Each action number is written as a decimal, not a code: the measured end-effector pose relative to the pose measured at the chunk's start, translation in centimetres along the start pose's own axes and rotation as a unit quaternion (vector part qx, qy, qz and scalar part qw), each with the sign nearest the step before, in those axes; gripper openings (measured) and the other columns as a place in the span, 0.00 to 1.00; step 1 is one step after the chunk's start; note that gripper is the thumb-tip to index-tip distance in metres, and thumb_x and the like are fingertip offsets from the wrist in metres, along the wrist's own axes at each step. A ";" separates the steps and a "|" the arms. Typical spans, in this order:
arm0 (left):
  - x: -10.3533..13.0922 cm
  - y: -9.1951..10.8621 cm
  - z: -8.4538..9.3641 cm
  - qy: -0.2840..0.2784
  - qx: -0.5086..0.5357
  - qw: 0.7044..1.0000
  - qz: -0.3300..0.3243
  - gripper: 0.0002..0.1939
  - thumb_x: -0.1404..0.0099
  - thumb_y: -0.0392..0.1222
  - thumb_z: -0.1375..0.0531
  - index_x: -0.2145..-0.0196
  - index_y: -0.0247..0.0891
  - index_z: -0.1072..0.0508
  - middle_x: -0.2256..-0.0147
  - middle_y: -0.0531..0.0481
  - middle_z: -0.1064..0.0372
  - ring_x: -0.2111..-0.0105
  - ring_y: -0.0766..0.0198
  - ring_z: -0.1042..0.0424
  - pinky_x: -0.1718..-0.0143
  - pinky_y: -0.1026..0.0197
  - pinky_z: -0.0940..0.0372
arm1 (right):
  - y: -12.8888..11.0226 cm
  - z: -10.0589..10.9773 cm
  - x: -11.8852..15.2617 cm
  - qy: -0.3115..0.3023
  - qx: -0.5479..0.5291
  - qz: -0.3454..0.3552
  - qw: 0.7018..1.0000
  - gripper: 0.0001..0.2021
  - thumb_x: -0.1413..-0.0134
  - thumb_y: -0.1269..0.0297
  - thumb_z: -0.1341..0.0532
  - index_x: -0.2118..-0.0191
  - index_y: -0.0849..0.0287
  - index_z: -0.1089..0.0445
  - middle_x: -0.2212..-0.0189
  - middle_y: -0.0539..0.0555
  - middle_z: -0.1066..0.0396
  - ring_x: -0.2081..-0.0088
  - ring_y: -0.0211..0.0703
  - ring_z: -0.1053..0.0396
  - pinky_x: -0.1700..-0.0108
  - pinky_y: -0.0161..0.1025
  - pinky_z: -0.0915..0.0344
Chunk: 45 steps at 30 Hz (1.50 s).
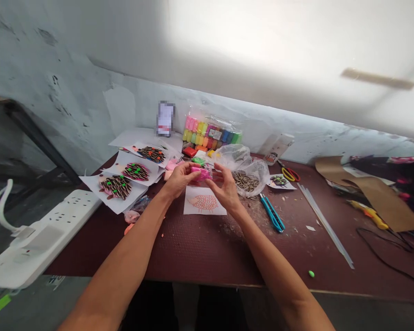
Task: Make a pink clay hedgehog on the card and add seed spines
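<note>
A packet of pink modelling clay (200, 174) in clear wrapping is held up between my hands, above the middle of the table. My left hand (180, 179) is closed on its left end, thumb in front. My right hand (226, 186) curves around the clear right end, thumb below and fingers above; its exact contact is hard to make out. Under them lies a white card (204, 207) with a hedgehog drawn in orange-red. Just behind the packet is green clay (198, 161). To the right, a clear plastic bag (258, 172) holds many small brown striped seeds (245, 182).
Seed-covered hedgehog cards (116, 186) lie left, near a white power strip (69, 216). Behind stand a phone (165, 118) and colourful clay packs (210, 133). Rightward are a teal utility knife (272, 214), scissors (290, 174), glue sticks (326, 225) and a yellow glue gun (369, 214) with cable.
</note>
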<state>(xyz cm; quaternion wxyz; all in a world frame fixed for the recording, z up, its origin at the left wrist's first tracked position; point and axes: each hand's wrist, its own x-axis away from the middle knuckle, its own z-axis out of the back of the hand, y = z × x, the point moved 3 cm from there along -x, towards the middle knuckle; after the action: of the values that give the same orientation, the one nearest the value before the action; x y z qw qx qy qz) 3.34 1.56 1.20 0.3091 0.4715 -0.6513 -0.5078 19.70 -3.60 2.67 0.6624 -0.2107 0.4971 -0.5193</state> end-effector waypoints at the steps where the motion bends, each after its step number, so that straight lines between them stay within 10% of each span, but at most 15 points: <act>1: 0.1 0.1 0.1 -0.003 0.000 1.000 -0.002 0.25 0.47 0.48 0.28 0.57 0.32 0.29 0.62 0.45 0.23 0.66 0.62 0.24 0.67 0.59 0.26 | 0.4 0.1 -0.1 -0.007 -0.032 -0.028 0.999 0.23 0.44 0.52 0.37 0.46 0.57 0.31 0.52 0.59 0.28 0.56 0.46 0.28 0.52 0.44 0.30; 7: 0.1 0.1 0.0 -0.033 -0.027 0.999 -0.015 0.20 0.45 0.46 0.30 0.59 0.34 0.27 0.64 0.48 0.24 0.66 0.64 0.25 0.62 0.59 0.27 | 1.4 0.3 -0.3 -0.050 -0.123 -0.121 0.984 0.22 0.49 0.40 0.37 0.69 0.57 0.27 0.76 0.50 0.28 0.73 0.39 0.34 0.69 0.36 0.34; 27: 0.7 0.9 -0.5 -0.055 -0.083 0.995 -0.017 0.20 0.47 0.48 0.29 0.60 0.34 0.20 0.59 0.44 0.22 0.66 0.62 0.24 0.65 0.59 0.25 | 0.9 0.6 -0.2 -0.080 -0.166 -0.164 0.969 0.14 0.57 0.51 0.31 0.75 0.58 0.26 0.80 0.49 0.29 0.76 0.36 0.35 0.71 0.34 0.38; 38: 0.5 0.6 0.1 -0.045 -0.048 0.998 -0.006 0.19 0.47 0.46 0.28 0.60 0.33 0.20 0.59 0.43 0.23 0.64 0.58 0.22 0.63 0.51 0.23 | 1.6 0.4 -0.3 -0.041 -0.104 -0.132 0.985 0.15 0.53 0.50 0.34 0.73 0.58 0.29 0.81 0.47 0.33 0.78 0.35 0.39 0.73 0.34 0.41; 45: 0.2 0.0 0.3 -0.033 -0.035 0.999 0.001 0.19 0.48 0.47 0.28 0.62 0.32 0.21 0.60 0.45 0.24 0.65 0.61 0.23 0.60 0.50 0.23 | -0.2 0.7 0.4 -0.015 0.010 0.005 1.000 0.04 0.48 0.63 0.38 0.68 0.57 0.28 0.74 0.48 0.33 0.73 0.36 0.39 0.69 0.34 0.39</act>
<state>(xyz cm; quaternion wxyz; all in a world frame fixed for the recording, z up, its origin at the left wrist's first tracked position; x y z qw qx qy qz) 3.00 1.49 1.08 0.3043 0.4424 -0.6434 -0.5456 20.15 -4.18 2.96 0.6742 -0.2093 0.4831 -0.5179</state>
